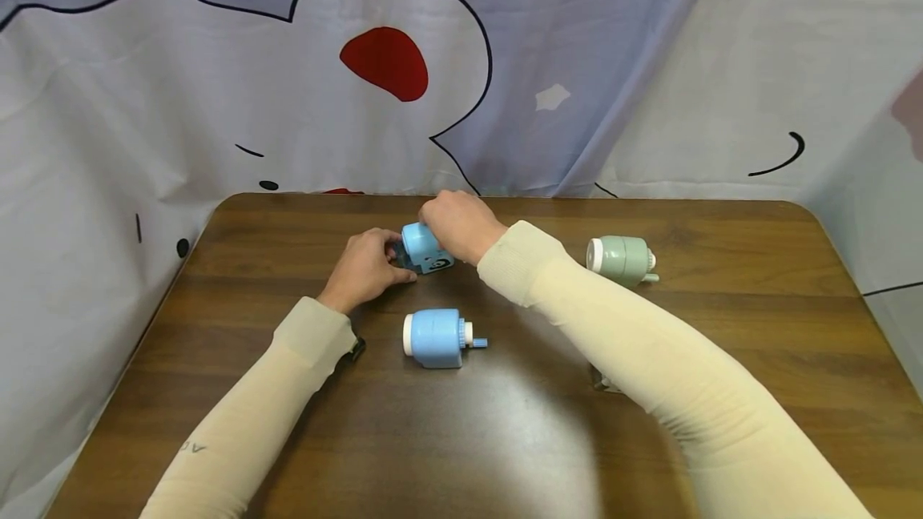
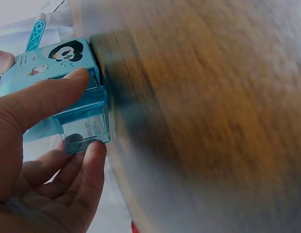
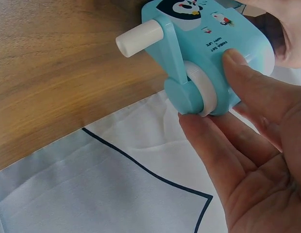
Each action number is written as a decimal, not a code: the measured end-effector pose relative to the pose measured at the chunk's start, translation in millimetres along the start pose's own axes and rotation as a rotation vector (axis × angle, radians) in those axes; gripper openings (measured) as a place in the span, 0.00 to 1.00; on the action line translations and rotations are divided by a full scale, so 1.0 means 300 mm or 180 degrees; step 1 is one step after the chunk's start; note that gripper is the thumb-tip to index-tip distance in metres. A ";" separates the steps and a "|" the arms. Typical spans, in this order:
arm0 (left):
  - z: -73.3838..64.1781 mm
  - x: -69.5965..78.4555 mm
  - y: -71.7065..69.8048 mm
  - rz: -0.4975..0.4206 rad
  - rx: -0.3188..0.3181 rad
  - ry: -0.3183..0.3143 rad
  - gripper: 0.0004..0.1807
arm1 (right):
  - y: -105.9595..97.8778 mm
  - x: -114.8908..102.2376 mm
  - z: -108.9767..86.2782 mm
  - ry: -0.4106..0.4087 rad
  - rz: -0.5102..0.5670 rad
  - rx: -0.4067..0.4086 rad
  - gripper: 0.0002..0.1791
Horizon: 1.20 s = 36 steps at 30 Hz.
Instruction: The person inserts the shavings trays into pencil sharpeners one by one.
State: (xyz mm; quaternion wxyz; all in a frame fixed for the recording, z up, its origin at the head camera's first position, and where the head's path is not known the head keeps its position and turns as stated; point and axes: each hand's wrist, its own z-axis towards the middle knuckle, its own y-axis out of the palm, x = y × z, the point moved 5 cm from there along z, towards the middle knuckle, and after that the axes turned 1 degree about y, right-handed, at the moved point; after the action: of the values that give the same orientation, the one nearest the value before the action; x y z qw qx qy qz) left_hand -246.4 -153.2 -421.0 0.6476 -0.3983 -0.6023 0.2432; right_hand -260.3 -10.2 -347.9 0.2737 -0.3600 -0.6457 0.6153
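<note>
A turquoise hand-crank pencil sharpener (image 1: pixel 418 239) with a panda print is held between both hands at the back of the table. My left hand (image 1: pixel 364 269) pinches its clear blue shavings drawer (image 2: pixel 85 127), which sticks out of the body; thumb above, fingertips beneath. With thumb and fingers, my right hand (image 1: pixel 461 224) grips the body near the crank end. In the right wrist view the crank arm (image 3: pixel 171 53) and its white knob (image 3: pixel 140 38) point away from the fingers. The right hand hides part of the body in the head view.
A blue sharpener (image 1: pixel 436 338) lies on the wooden table (image 1: pixel 346 439) in front of the hands. To the right lies a green sharpener (image 1: pixel 622 259). Another small object (image 1: pixel 602 381) is mostly hidden under the right sleeve. A printed curtain (image 1: pixel 216 86) hangs behind the table's back edge.
</note>
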 end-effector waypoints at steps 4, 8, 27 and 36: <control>0.001 0.000 0.002 -0.0024 -0.0006 -0.0021 0.34 | 0.000 0.001 -0.002 0.0011 0.0018 -0.0024 0.16; 0.003 0.000 0.003 -0.0009 -0.0011 -0.0038 0.34 | 0.000 0.001 -0.004 0.0006 0.0027 -0.0036 0.16; 0.014 -0.001 0.003 0.0031 -0.0016 -0.0045 0.35 | 0.004 -0.001 0.001 -0.0028 0.0026 -0.0041 0.17; 0.024 -0.002 0.009 0.0001 -0.0020 -0.0003 0.32 | 0.004 0.003 0.001 -0.0017 0.0011 -0.0061 0.18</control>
State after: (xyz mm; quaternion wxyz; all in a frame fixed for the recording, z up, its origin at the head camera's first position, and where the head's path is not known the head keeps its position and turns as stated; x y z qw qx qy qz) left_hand -253.0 -150.7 -423.9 0.6460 -0.4003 -0.6034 0.2417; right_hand -260.8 -9.6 -349.0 0.2674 -0.3620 -0.6517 0.6105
